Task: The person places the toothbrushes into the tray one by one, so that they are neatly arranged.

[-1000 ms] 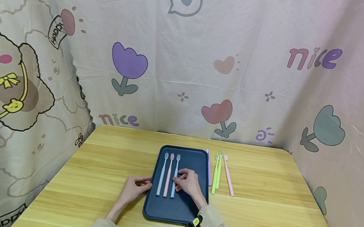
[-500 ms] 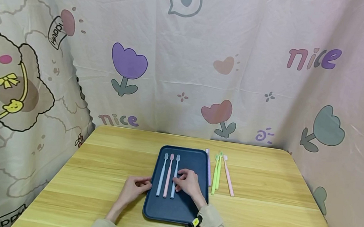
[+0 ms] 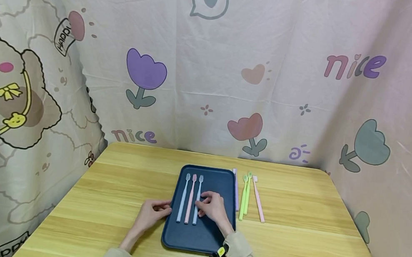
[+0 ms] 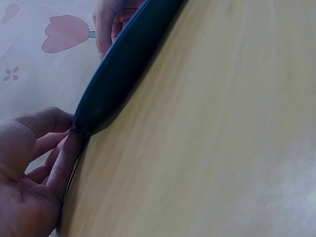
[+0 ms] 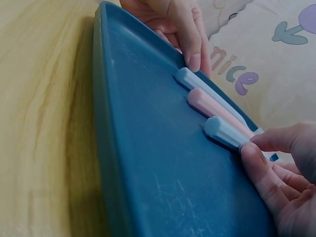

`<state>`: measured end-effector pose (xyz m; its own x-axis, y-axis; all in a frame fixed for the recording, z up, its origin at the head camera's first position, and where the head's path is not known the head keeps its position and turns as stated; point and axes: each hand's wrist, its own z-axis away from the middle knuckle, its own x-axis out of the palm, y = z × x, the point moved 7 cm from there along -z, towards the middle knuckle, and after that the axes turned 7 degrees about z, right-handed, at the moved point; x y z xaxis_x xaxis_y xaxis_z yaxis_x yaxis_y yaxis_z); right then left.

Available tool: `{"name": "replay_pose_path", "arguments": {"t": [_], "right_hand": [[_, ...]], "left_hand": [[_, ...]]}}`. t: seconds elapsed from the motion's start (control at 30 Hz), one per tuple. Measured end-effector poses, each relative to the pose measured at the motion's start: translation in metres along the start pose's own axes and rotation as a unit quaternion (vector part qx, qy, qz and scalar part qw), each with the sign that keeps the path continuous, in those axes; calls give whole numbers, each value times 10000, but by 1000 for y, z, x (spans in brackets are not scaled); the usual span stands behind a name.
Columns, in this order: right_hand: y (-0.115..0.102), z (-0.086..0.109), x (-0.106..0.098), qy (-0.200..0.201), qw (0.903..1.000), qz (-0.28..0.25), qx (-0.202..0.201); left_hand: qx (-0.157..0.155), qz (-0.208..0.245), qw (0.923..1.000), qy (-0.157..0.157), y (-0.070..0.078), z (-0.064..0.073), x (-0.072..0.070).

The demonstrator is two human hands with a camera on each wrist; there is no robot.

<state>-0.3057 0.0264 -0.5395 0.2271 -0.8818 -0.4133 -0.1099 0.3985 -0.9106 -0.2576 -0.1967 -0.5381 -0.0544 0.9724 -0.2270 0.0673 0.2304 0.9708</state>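
Observation:
Three toothbrushes lie side by side on a dark blue tray, heads toward the far end: a blue toothbrush at the left, a pink toothbrush in the middle and a second blue toothbrush at the right. My right hand pinches the handle of that right blue toothbrush between thumb and index finger. With thumb and fingers, my left hand pinches the tray's left rim, seen closer in the left wrist view, where the tray appears edge-on.
Right of the tray, on the wooden table, lie a purple toothbrush, two green toothbrushes close together and a slanted pink toothbrush. A printed curtain hangs behind the table.

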Motion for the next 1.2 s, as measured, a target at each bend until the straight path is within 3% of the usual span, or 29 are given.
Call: {"name": "replay_pose_path", "arguments": {"t": [0.27, 1.2], "right_hand": [[0, -1, 0, 0, 10000, 31, -8], [-6, 2, -6, 62, 9998, -34, -190]], "left_hand": [[-179, 5, 9998, -86, -3, -2, 0], [-173, -47, 9998, -76, -5, -2, -1]]}}
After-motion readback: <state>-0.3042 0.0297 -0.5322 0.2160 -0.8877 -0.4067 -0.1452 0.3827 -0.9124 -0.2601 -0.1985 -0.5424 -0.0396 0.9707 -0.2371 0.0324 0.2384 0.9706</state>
